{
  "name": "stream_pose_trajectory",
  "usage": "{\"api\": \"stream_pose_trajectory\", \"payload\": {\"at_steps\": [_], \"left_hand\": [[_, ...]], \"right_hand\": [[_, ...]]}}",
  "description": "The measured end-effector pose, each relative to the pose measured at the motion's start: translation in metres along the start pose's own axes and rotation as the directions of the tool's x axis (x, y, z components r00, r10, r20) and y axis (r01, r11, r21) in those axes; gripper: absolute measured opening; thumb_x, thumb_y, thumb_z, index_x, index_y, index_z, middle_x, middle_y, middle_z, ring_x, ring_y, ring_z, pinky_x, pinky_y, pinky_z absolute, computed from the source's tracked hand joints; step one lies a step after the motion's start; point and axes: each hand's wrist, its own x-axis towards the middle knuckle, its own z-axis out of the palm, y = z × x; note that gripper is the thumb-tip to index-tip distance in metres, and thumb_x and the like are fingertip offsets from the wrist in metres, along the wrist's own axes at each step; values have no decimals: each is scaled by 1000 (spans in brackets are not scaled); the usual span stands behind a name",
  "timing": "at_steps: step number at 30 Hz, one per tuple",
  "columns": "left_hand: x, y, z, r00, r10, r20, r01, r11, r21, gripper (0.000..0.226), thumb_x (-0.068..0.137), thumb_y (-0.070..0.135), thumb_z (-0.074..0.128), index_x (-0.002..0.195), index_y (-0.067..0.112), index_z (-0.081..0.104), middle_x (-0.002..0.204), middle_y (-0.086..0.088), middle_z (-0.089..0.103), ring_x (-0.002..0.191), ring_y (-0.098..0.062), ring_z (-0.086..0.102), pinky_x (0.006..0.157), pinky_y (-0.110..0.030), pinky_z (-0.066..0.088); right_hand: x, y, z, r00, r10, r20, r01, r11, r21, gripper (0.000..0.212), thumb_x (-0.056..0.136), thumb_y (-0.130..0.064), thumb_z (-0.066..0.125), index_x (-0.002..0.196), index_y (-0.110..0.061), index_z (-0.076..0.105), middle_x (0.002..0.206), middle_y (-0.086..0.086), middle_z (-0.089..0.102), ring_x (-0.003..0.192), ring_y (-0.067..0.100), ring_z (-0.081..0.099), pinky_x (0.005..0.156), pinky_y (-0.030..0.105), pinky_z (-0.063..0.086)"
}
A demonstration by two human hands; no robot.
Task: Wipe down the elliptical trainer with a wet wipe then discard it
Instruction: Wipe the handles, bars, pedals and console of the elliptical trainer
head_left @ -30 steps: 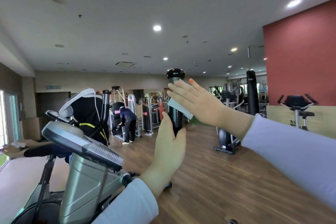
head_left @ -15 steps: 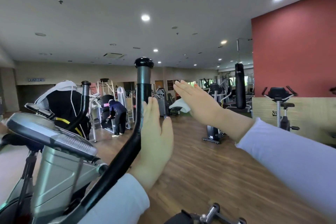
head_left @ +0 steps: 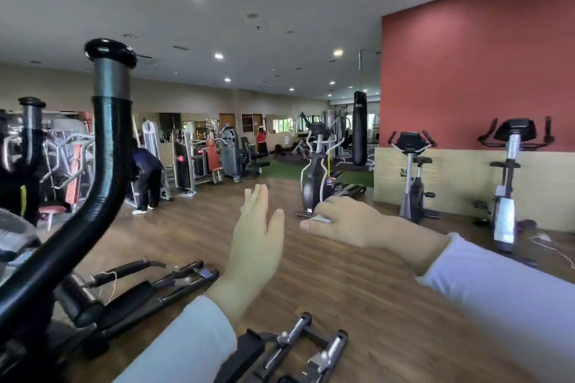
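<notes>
Right hand has its grip closed round the white wipe; only a small part of the wipe shows under the curled fingers. Left hand is held up flat with straight fingers, its grip holding nothing. Both hands are in the air above the wooden floor, to the right of the black trainer handle and apart from it.

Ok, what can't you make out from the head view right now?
Head view only:
Wipe: only a white sliver shows; the right hand covers the rest.
Console: cut off by the left edge and blurred.
Handlebar: its lower end runs out at the left edge; wet or dry cannot be told.
</notes>
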Motion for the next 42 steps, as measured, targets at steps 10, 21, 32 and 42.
{"api": "stream_pose_trajectory", "payload": {"at_steps": [10,21,32,42], "left_hand": [[35,-18,90,982,9,188,1,999,-50,53,102,23,37,152,15,19,159,7,12,144,-1,-1,121,-32,5],[159,-103,199,935,15,353,-20,1000,12,52,102,25,36,151,15,21,158,4,15,146,-6,1,119,-28,5],[319,-197,257,927,-4,375,-4,1000,22,53,102,27,36,152,17,20,158,3,17,146,-6,2,119,-31,8],[371,-309,211,950,-254,183,194,936,295,54,102,33,36,152,21,20,158,5,15,145,-5,3,116,-26,7]], "right_hand": [[-17,80,39,978,204,-36,-206,978,-46,37,104,-44,18,80,-28,40,90,-6,47,98,23,51,80,36,33],[97,179,91,954,299,7,-297,944,141,44,105,-37,25,67,-19,37,70,-4,41,76,23,45,69,32,30],[273,261,134,975,221,0,-218,963,155,42,106,-32,25,66,-24,33,66,-4,39,71,21,41,66,31,28],[429,244,210,995,-10,98,-14,970,242,44,107,-32,22,76,-15,49,78,-1,50,85,25,48,68,28,25]]}}
